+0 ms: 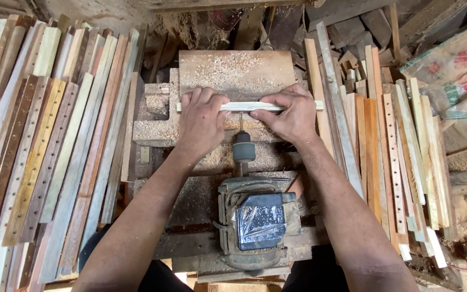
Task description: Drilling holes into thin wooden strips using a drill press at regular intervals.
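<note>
A pale wooden slat (244,106) lies crosswise on a sawdust-covered wooden work block (236,70). My left hand (201,119) grips the slat's left part, fingers curled over its far edge. The slat's right part is pinched by my right hand (287,114). Between my hands, a thin drill bit (241,123) on a dark chuck (243,150) meets the slat's near edge. The chuck belongs to a grimy electric motor (255,221) lying on the bench below.
Many long slats with rows of drilled holes (44,146) are stacked at the left. More slats, some drilled (395,157), lean at the right. A printed woven sack (455,70) sits at upper right. Scrap wood and sawdust (352,27) fill the back.
</note>
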